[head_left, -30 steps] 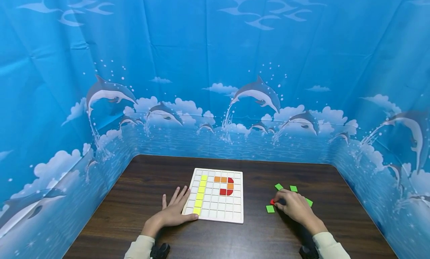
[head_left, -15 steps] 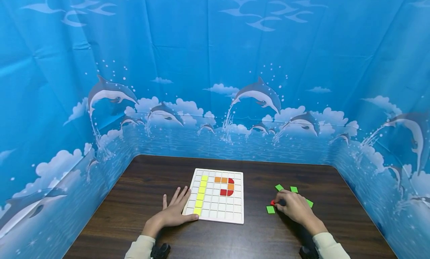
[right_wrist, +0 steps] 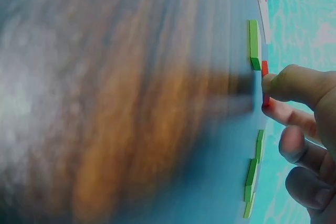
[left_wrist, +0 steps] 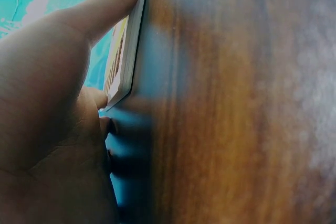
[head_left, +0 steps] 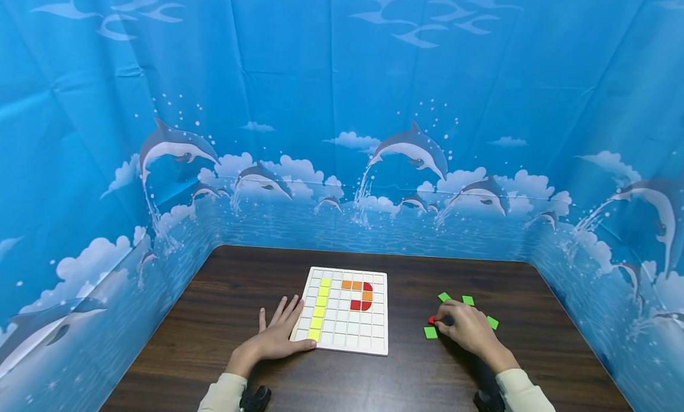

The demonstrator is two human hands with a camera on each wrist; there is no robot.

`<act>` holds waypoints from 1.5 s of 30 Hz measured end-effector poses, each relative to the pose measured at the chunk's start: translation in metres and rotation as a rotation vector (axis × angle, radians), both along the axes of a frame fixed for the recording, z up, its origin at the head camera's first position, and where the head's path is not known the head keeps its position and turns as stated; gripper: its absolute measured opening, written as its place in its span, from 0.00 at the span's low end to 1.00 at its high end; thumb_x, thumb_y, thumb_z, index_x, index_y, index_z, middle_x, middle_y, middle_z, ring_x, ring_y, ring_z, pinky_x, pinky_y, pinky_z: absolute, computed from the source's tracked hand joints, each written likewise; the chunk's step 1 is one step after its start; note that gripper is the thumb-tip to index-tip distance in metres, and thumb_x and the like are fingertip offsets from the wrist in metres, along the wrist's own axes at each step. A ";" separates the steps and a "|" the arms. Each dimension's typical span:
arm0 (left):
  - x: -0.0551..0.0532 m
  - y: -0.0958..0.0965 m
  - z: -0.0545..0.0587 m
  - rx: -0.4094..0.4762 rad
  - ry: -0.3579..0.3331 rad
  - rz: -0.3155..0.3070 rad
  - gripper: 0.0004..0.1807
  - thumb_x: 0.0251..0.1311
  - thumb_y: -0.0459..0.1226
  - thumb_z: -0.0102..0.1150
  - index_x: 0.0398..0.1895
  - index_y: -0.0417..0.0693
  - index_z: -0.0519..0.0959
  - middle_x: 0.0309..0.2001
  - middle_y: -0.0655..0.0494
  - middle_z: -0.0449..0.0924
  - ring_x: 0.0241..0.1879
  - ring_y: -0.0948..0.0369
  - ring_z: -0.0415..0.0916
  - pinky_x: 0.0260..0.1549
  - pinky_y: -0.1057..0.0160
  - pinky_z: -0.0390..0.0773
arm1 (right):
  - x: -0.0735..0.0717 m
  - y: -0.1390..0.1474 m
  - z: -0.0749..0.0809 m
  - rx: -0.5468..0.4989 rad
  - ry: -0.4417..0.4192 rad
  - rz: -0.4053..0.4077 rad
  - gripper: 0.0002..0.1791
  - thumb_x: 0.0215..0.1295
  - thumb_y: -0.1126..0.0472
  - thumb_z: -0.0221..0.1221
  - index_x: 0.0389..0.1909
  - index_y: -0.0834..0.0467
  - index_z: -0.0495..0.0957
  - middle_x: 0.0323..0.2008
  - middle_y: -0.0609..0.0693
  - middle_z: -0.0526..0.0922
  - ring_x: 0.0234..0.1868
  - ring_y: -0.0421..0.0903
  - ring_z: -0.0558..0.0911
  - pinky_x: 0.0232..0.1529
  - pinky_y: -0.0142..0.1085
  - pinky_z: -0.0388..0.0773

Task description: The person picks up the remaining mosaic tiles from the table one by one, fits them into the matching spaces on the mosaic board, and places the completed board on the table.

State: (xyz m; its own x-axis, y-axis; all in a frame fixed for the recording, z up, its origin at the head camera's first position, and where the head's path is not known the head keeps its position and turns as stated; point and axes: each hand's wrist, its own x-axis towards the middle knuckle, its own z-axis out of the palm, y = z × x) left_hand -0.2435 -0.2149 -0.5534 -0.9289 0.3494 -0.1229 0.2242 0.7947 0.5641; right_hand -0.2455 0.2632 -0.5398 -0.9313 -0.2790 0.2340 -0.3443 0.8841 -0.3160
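Observation:
A white gridded board (head_left: 342,335) lies on the table, bearing a column of yellow square tiles (head_left: 319,311) and a curved group of orange tiles (head_left: 347,285) and red tiles (head_left: 355,305). My left hand (head_left: 275,339) rests spread along the board's left side, its thumb at the front left corner. In the left wrist view the thumb (left_wrist: 113,3) lies along the board's edge (left_wrist: 127,66). Out to the right, my right hand (head_left: 469,327) pinches a red tile (head_left: 431,320) between thumb and forefinger. Part of that tile is hidden by the thumb in the right wrist view.
Several loose green square tiles lie around the right hand: one in front (head_left: 430,333), others behind (head_left: 443,296) and to its right (head_left: 493,322). The dark wood table (head_left: 411,376) is enclosed by a blue dolphin-print curtain (head_left: 342,162).
The red tile in the right hand's pinch has shifted very slightly left. The left hand and the board stay where they were.

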 end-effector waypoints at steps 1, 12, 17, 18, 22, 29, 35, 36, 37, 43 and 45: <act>0.001 0.000 0.001 0.009 0.001 -0.002 0.64 0.59 0.72 0.63 0.89 0.52 0.47 0.89 0.45 0.40 0.87 0.38 0.30 0.70 0.20 0.16 | 0.000 0.000 0.000 -0.003 0.004 0.004 0.07 0.63 0.60 0.75 0.33 0.43 0.87 0.48 0.47 0.89 0.19 0.31 0.66 0.19 0.31 0.61; -0.004 -0.002 -0.008 -0.017 0.033 -0.005 0.63 0.60 0.73 0.62 0.89 0.54 0.47 0.89 0.48 0.40 0.87 0.40 0.29 0.70 0.19 0.17 | -0.001 -0.010 0.002 -0.009 0.047 0.020 0.07 0.63 0.58 0.75 0.31 0.43 0.86 0.47 0.46 0.89 0.20 0.31 0.65 0.19 0.30 0.62; -0.005 -0.002 -0.009 -0.043 0.021 0.016 0.64 0.59 0.73 0.62 0.89 0.53 0.47 0.89 0.49 0.40 0.88 0.41 0.30 0.73 0.22 0.19 | -0.003 -0.017 0.002 -0.028 0.066 0.032 0.09 0.62 0.59 0.76 0.30 0.42 0.86 0.45 0.43 0.88 0.22 0.30 0.66 0.19 0.29 0.62; -0.005 -0.002 -0.011 -0.034 0.030 0.015 0.64 0.59 0.74 0.61 0.89 0.54 0.47 0.89 0.49 0.40 0.88 0.41 0.30 0.72 0.22 0.18 | -0.003 -0.018 0.003 -0.032 0.069 0.039 0.09 0.62 0.59 0.76 0.30 0.42 0.86 0.45 0.43 0.88 0.22 0.30 0.67 0.19 0.29 0.62; 0.000 0.000 0.000 -0.012 0.009 0.002 0.63 0.60 0.71 0.63 0.89 0.50 0.47 0.89 0.45 0.40 0.87 0.38 0.30 0.72 0.21 0.18 | -0.004 -0.023 0.004 -0.047 0.086 0.064 0.09 0.61 0.60 0.76 0.30 0.42 0.86 0.45 0.42 0.88 0.23 0.29 0.68 0.20 0.29 0.63; 0.002 0.002 0.010 -0.028 -0.016 -0.009 0.63 0.62 0.70 0.63 0.89 0.48 0.47 0.89 0.44 0.39 0.87 0.38 0.29 0.71 0.20 0.18 | -0.008 -0.035 0.008 -0.039 0.104 0.067 0.08 0.60 0.60 0.76 0.30 0.44 0.87 0.42 0.40 0.87 0.23 0.30 0.69 0.21 0.29 0.63; 0.000 -0.002 -0.003 0.028 0.036 -0.027 0.63 0.61 0.72 0.61 0.89 0.53 0.46 0.89 0.45 0.39 0.87 0.38 0.28 0.69 0.18 0.16 | -0.011 -0.044 0.011 -0.043 0.112 0.085 0.05 0.61 0.58 0.76 0.31 0.45 0.89 0.41 0.40 0.87 0.23 0.30 0.68 0.20 0.28 0.62; 0.000 -0.002 -0.005 0.031 0.039 -0.027 0.63 0.61 0.72 0.61 0.89 0.53 0.46 0.89 0.46 0.39 0.87 0.38 0.27 0.68 0.18 0.16 | -0.012 -0.046 0.011 -0.045 0.110 0.092 0.05 0.61 0.58 0.75 0.32 0.44 0.89 0.42 0.39 0.87 0.21 0.30 0.67 0.20 0.28 0.61; 0.000 -0.002 -0.005 0.026 0.038 -0.024 0.63 0.61 0.73 0.61 0.89 0.54 0.46 0.89 0.47 0.39 0.87 0.38 0.27 0.69 0.19 0.16 | -0.012 -0.047 0.012 -0.047 0.112 0.099 0.05 0.62 0.58 0.75 0.32 0.45 0.89 0.41 0.39 0.87 0.20 0.30 0.66 0.19 0.29 0.60; -0.001 -0.002 -0.005 0.018 0.037 -0.028 0.63 0.61 0.73 0.60 0.89 0.53 0.46 0.89 0.46 0.38 0.87 0.38 0.27 0.68 0.19 0.14 | -0.016 -0.059 0.015 -0.046 0.128 0.125 0.04 0.62 0.58 0.74 0.32 0.45 0.89 0.41 0.40 0.87 0.24 0.29 0.69 0.22 0.27 0.64; 0.000 -0.001 -0.002 0.029 0.029 -0.025 0.63 0.61 0.73 0.61 0.89 0.53 0.46 0.89 0.45 0.39 0.87 0.37 0.28 0.68 0.19 0.14 | -0.017 -0.063 0.016 -0.045 0.133 0.126 0.04 0.62 0.59 0.75 0.32 0.45 0.89 0.41 0.40 0.87 0.25 0.30 0.70 0.23 0.27 0.65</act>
